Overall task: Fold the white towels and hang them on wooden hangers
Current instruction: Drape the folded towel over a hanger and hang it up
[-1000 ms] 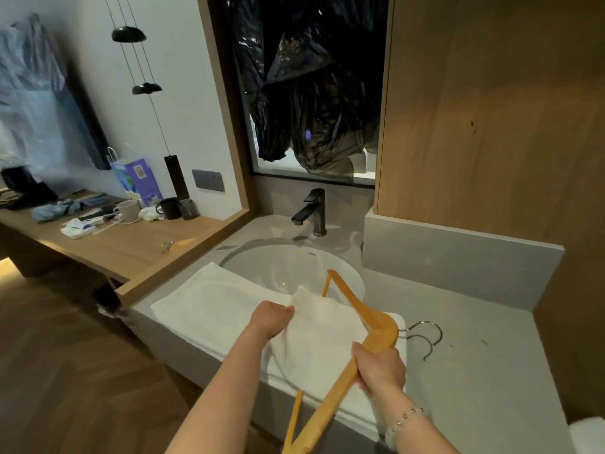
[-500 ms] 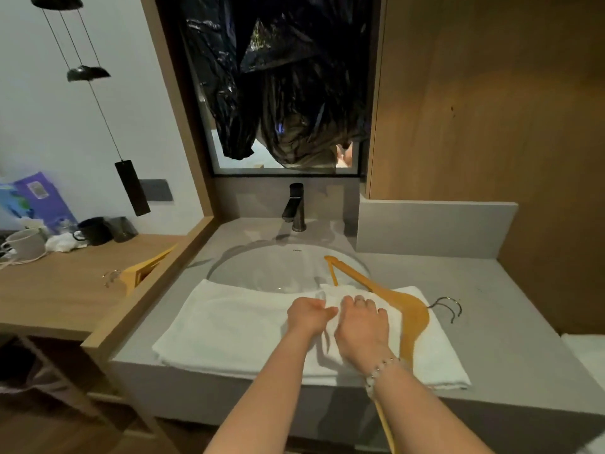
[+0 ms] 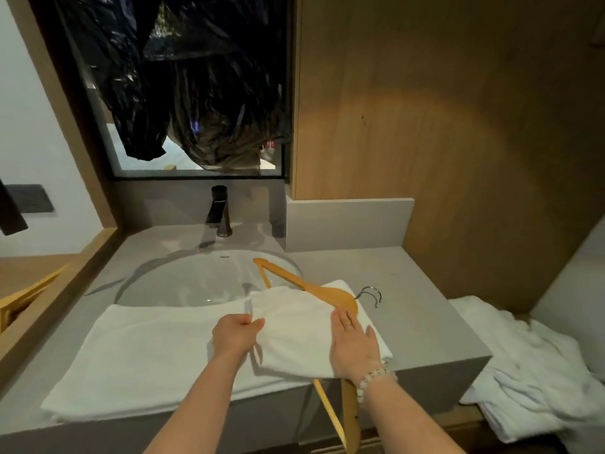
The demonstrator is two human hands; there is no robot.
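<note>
White towel (image 3: 294,335) folded over wooden hanger (image 3: 337,298) on counter (image 3: 419,326). Left hand (image 3: 237,335) pinches its edge; right hand (image 3: 355,347) presses flat, fingers straight.

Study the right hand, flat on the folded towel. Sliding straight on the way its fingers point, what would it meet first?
Probably the wooden hanger: the right hand lies on the folded towel with its fingers pointing at the hanger's middle, just beyond them. Depth is hard to judge.

Vanity background
Dark faucet (image 3: 220,213) behind round sink (image 3: 183,280) in grey desk (image 3: 412,303); black plastic sheeting (image 3: 183,77) above.
</note>
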